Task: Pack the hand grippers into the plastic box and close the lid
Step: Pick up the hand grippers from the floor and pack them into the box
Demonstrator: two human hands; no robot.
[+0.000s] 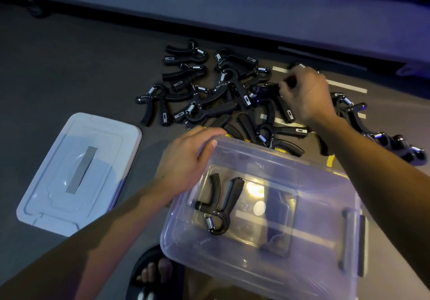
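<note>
Hand grippers (209,95) lie in a black heap on the dark floor (69,71), beyond the clear plastic box (314,241); how many is hard to tell where they overlap. One gripper (217,206) lies inside the box. The left hand (188,160) grips the box's far rim, fingers curled over it. The right hand (304,95) closes round a gripper handle (267,89) in the heap, mostly hiding it. The lid (79,174) lies left of the box. A sandalled foot (153,274) is cut off below.
</note>
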